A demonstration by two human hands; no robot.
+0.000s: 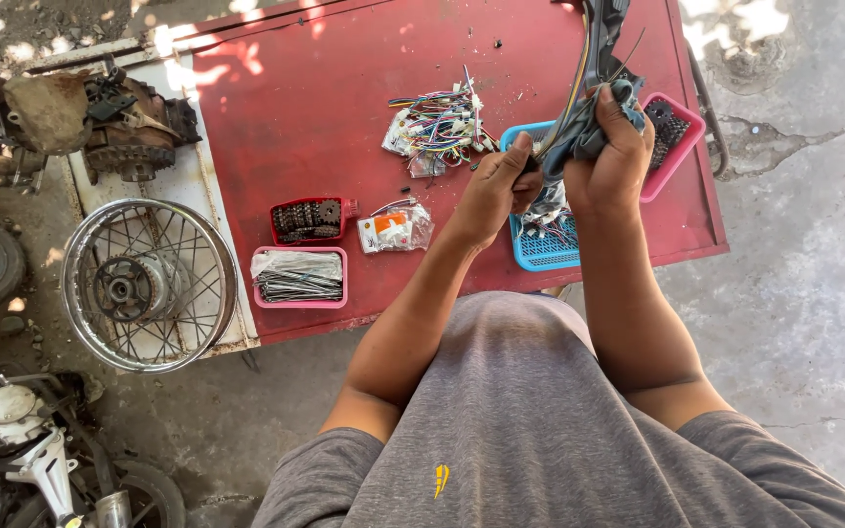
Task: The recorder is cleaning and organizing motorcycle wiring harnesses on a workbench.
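Hands (493, 191) (611, 156) hold what seems a cloth-wrapped wire bundle (584, 108).

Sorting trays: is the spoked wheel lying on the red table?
No, the spoked wheel lies on the white surface beside the red table.

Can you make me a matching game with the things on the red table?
Things:
1. Spoked wheel
2. Blue basket
3. Wire bundle
4. Grey cloth

Places:
A. Loose on the red table
B. In the right hand
C. On the white board, left of the table
D. Under both hands

Pairs: 1-C, 2-D, 3-A, 4-B
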